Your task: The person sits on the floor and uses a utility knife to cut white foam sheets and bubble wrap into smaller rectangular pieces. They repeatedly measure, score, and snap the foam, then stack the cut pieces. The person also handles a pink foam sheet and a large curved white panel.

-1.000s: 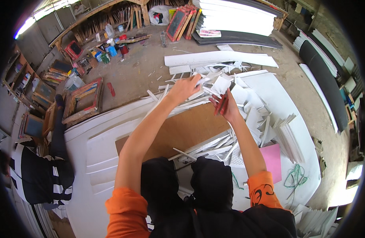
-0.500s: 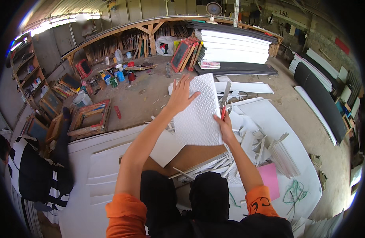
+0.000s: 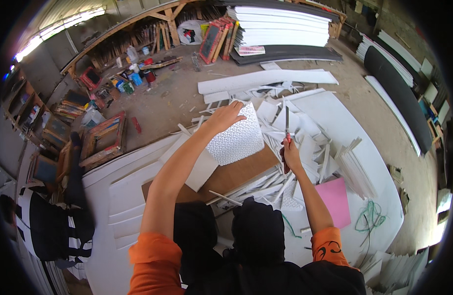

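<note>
My left hand (image 3: 225,118) is closed over the far edge of a white sheet with an embossed pattern (image 3: 237,143), thumb on its patterned face. The sheet's near edge is at a brown board (image 3: 246,173); I cannot tell whether it touches. To the right, my right hand (image 3: 292,155) grips a red-handled knife (image 3: 287,120), its long dark blade pointing away from me, apart from the sheet. Partly beneath the patterned sheet is a plain white piece (image 3: 202,172).
White offcuts (image 3: 310,132) heap on the right of the white work surface (image 3: 371,172), near a pink sheet (image 3: 333,201) and tangled green string (image 3: 370,216). Another person (image 3: 49,221) is at the left. Paint containers (image 3: 135,78) and wooden frames (image 3: 106,137) lie on the floor beyond.
The patterned sheet has come down toward the brown board with my left hand. My right hand has left its right edge and moved right with the knife. The view has shifted.
</note>
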Tool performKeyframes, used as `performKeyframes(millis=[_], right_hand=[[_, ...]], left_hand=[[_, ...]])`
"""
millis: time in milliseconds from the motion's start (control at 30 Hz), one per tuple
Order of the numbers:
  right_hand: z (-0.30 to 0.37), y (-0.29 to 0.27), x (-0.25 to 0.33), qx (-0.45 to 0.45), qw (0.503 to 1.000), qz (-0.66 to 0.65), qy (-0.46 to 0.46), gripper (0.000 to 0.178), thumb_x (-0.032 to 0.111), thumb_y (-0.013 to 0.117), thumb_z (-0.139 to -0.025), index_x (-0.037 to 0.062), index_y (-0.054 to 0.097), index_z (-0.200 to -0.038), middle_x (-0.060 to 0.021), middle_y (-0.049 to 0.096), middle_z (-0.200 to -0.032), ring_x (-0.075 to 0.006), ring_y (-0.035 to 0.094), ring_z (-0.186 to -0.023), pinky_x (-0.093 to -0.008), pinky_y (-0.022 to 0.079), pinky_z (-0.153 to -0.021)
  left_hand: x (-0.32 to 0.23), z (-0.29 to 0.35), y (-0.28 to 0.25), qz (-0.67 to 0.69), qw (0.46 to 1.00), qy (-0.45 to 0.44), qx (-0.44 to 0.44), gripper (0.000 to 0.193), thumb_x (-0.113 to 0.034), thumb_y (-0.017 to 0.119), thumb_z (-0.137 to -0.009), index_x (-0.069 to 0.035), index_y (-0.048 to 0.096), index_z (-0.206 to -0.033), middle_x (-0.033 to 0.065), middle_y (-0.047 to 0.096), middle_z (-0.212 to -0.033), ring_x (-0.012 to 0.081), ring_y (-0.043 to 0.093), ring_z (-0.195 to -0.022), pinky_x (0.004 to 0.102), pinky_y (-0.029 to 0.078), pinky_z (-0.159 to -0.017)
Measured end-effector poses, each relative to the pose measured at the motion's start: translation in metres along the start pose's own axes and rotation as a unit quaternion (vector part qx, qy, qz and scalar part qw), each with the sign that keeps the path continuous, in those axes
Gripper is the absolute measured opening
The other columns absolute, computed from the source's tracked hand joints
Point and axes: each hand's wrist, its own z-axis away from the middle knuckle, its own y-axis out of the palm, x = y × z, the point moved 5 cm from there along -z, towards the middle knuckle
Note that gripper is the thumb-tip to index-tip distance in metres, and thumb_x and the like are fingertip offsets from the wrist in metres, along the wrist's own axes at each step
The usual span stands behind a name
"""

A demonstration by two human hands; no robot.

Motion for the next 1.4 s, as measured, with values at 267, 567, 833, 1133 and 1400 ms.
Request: performKeyframes(millis=[267, 567, 833, 1133, 1400], right_hand=[[0.019, 0.009, 0.001, 0.05, 0.986, 0.157, -0.002, 0.04, 0.036, 0.027, -0.089, -0.0002, 0.043, -0.093, -0.022, 0.055, -0.059, -0.0331, 0.057, -0.053, -0.0413, 0.045, -0.05], [0.018, 0.027, 0.017, 0.022, 0.962, 0.253, -0.097, 0.041, 0.034, 0.024, -0.089, 0.0014, 0.049, -0.085, -0.0229, 0.056, -0.063, -0.0366, 0.056, -0.063, -0.0448, 0.044, -0.057], [0.029, 0.033, 0.073, 0.038, 0.934, 0.351, -0.056, 0.045, 0.036, 0.024, -0.089, 0.0017, 0.053, -0.089, -0.0242, 0.058, -0.067, -0.0399, 0.058, -0.067, -0.0471, 0.045, -0.063], [0.034, 0.03, 0.082, 0.041, 0.918, 0.387, -0.073, 0.047, 0.035, 0.025, -0.089, -0.0001, 0.054, -0.08, -0.026, 0.057, -0.071, -0.0428, 0.056, -0.07, -0.0485, 0.045, -0.064], [0.012, 0.043, 0.095, 0.077, 0.924, 0.37, -0.064, 0.05, 0.032, 0.023, -0.089, -0.0031, 0.057, -0.076, -0.0234, 0.058, -0.069, -0.0396, 0.058, -0.069, -0.047, 0.045, -0.068]], left_hand=[[0.015, -0.012, 0.076, -0.008, 0.995, 0.024, 0.092, 0.038, -0.03, 0.05, -0.081, -0.004, 0.037, -0.105, 0.0165, 0.048, -0.104, 0.0359, 0.05, -0.091, 0.042, 0.042, -0.074], [0.037, -0.018, 0.072, 0.017, 0.998, 0.011, 0.067, 0.041, -0.025, 0.052, -0.079, -0.003, 0.037, -0.11, 0.0213, 0.051, -0.1, 0.0365, 0.05, -0.091, 0.0422, 0.042, -0.073], [0.029, -0.025, 0.087, 0.019, 0.997, -0.016, 0.077, 0.045, -0.022, 0.055, -0.075, -0.004, 0.038, -0.112, 0.0217, 0.058, -0.08, 0.0368, 0.055, -0.077, 0.0434, 0.043, -0.066], [0.026, -0.02, 0.088, 0.012, 0.998, -0.015, 0.056, 0.046, -0.021, 0.056, -0.074, -0.008, 0.037, -0.113, 0.0207, 0.058, -0.078, 0.0365, 0.056, -0.075, 0.0442, 0.043, -0.064], [0.014, -0.012, 0.085, -0.005, 0.999, 0.002, 0.04, 0.042, -0.02, 0.056, -0.073, -0.011, 0.038, -0.11, 0.0182, 0.058, -0.075, 0.0354, 0.057, -0.072, 0.0439, 0.043, -0.06]])
